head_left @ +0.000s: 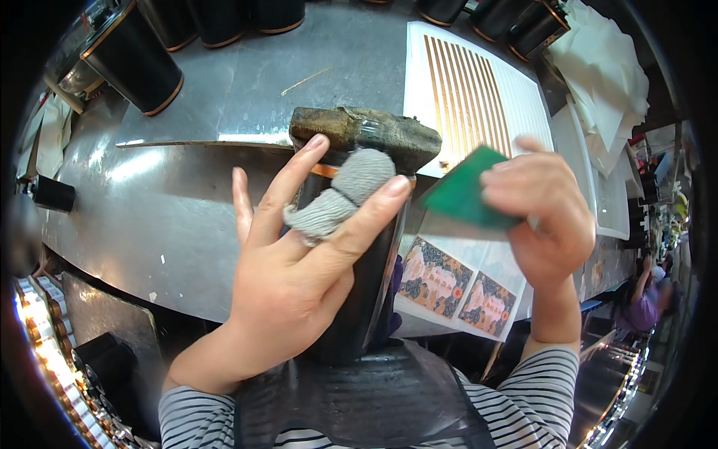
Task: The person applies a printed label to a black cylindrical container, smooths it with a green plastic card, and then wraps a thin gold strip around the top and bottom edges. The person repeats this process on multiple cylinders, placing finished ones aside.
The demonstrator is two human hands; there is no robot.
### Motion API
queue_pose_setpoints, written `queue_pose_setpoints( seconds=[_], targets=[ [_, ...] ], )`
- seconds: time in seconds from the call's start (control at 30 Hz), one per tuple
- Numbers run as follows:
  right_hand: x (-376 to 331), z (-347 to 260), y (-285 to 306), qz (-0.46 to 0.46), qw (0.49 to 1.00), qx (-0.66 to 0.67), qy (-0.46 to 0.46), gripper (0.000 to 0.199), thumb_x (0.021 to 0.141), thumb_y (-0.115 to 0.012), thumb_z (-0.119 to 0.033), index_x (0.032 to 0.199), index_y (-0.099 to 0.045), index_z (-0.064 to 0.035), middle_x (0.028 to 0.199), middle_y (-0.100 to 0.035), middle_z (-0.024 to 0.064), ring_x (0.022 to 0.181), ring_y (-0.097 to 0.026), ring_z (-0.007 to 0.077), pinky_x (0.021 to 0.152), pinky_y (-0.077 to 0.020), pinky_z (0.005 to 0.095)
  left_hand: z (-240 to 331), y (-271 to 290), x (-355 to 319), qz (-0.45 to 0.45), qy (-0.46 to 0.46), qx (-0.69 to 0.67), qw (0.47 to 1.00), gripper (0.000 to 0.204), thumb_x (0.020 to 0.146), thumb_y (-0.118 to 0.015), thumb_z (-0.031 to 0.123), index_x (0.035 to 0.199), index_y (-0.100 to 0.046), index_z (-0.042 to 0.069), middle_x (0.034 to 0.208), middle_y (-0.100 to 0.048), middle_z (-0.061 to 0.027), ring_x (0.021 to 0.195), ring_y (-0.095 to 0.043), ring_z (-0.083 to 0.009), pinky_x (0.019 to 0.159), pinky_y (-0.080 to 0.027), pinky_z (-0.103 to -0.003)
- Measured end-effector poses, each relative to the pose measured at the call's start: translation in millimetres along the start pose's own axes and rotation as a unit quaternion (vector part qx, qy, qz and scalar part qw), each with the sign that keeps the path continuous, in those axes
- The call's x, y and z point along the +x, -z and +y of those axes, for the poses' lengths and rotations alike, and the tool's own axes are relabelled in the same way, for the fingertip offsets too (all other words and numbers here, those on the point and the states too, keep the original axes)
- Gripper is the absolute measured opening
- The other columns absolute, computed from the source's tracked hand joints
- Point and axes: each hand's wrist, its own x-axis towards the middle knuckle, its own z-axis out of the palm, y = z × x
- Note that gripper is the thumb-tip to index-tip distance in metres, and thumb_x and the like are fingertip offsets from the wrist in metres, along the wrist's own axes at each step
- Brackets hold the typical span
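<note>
From where I watch, the left hand [280, 295] is spread, fingers apart and back up, over a black cylinder [374, 280] reaching across the near edge of the grey surface [149, 217] toward the dark apron [351, 396]. A grey knit sleeve [366, 176] with a thin dark band covers one finger; I see nothing clasped in that hand, and I can't tell how firmly it presses. My right hand [550, 217], slightly blurred, is closed on the right end of a flat green scraper [460, 194], held in the air right of the cylinder. The cylinder's far end meets a worn brown block [407, 142], well in from the surface's edges. A sheet of copper-coloured strips [467, 90] lies toward the far right corner, a sheet of printed pictures [431, 280] by the near edge, and a copper-rimmed black canister [134, 60] near the far left corner.
</note>
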Motion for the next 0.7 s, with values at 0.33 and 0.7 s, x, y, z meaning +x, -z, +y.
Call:
queue_pose_setpoints(
  seconds=[0.33,0.7],
  targets=[
    [-52.4,-19.2,-50.2,0.162,0.824,0.295,-0.455,0.025,0.087,-0.063,-0.012,0.106,-0.059,0.0036,0.091,-0.063,0.0056,0.081,-0.058,0.0076,0.07,-0.0472,0.0203,-14.1,-8.5,6.8,0.115,-0.029,-0.156,0.981,0.052,0.073,-0.07,0.012,0.123,-0.056,0.009,0.11,-0.06,-0.0086,0.126,-0.041,-0.0258,0.107,-0.028,-0.046],
    [7.7,-90.1,-80.2,0.109,0.99,-0.09,-0.017,0.044,0.056,-0.072,-0.001,0.1,-0.069,-0.0023,0.08,-0.06,0.0031,0.069,-0.053,0.0175,0.059,-0.0454,0.0266,-23.7,-32.2,-15.4,0.077,0.206,-0.545,0.809,0.078,0.079,-0.068,0.005,0.144,-0.026,0.001,0.137,-0.043,-0.0124,0.115,-0.05,-0.0181,0.097,-0.041,-0.029]
  ],
)
